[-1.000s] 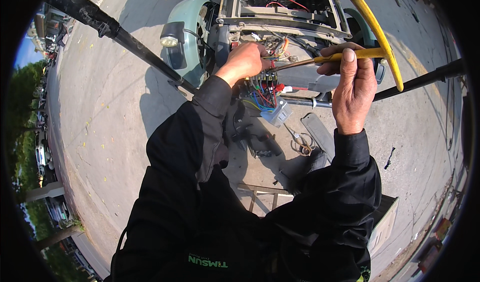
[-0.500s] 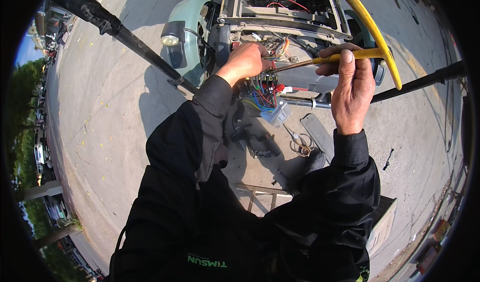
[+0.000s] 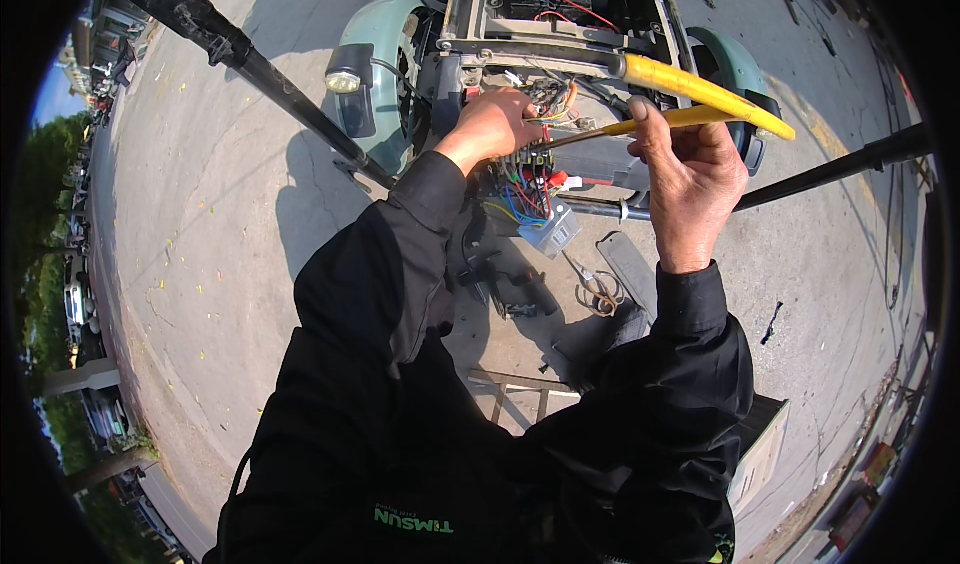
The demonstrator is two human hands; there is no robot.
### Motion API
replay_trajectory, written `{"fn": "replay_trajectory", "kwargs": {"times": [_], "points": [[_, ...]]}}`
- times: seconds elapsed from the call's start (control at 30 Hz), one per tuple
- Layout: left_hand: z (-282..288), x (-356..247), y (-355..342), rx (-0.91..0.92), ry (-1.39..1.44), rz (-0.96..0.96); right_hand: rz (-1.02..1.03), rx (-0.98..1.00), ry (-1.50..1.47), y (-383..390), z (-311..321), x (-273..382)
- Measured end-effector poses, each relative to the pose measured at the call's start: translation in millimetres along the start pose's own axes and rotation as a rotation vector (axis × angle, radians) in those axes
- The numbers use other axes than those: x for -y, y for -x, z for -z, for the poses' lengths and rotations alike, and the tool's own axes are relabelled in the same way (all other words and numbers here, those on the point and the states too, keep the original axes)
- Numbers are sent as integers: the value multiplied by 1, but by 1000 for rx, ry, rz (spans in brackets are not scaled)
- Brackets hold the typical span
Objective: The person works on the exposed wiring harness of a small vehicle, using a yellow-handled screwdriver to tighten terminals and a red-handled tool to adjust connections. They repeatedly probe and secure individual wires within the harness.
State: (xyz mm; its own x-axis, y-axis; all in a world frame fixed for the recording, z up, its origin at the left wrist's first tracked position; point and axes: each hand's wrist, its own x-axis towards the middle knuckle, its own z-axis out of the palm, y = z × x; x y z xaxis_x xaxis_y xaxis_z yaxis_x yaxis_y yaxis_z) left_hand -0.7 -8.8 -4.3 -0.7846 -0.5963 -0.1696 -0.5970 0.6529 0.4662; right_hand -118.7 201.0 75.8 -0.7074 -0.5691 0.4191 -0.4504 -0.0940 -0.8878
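Note:
My left hand (image 3: 494, 124) is closed at a tangle of coloured wires (image 3: 556, 100), its fingertips pinched beside a dark terminal block (image 3: 522, 169). What exactly lies between them is partly hidden. In my right hand (image 3: 690, 179) is a T-handle screwdriver with a yellow grip (image 3: 710, 92), held between thumb and fingers. Its thin metal shaft (image 3: 585, 137) points left, and the tip reaches the terminal block near my left fingertips; the contact itself is too small to make out. Red, blue and yellow wires run from the block down to a grey box (image 3: 552, 229).
The stripped vehicle frame (image 3: 560, 49) has pale green fenders (image 3: 372, 34) and a headlamp (image 3: 343, 82). Black poles (image 3: 275, 89) slant on both sides. Scissors (image 3: 598, 289) and a long grey panel (image 3: 630, 269) lie below the wiring. A low metal-framed stand (image 3: 520, 382) is nearer.
The screwdriver's yellow crossbar has turned counterclockwise, its upper end swinging left and toward the frame. My right fingers have shifted around the grip. My left hand stays nearly in place.

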Motion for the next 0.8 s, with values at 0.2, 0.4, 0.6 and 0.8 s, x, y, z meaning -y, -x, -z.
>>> {"fn": "replay_trajectory", "kwargs": {"times": [0.2,0.4,0.6,0.8], "points": [[3,-5,2,-21,-17,-46,-46,307,-347,-4,10,2],[3,-6,0,34,-60,42,12,141,-256,-1,2,1],[-3,-2,2,-54,-26,-5,-61,171,-259,-1,0,5],[-1,-2,-1,-9,-12,11,21,320,-296,-2,6,7]]}}
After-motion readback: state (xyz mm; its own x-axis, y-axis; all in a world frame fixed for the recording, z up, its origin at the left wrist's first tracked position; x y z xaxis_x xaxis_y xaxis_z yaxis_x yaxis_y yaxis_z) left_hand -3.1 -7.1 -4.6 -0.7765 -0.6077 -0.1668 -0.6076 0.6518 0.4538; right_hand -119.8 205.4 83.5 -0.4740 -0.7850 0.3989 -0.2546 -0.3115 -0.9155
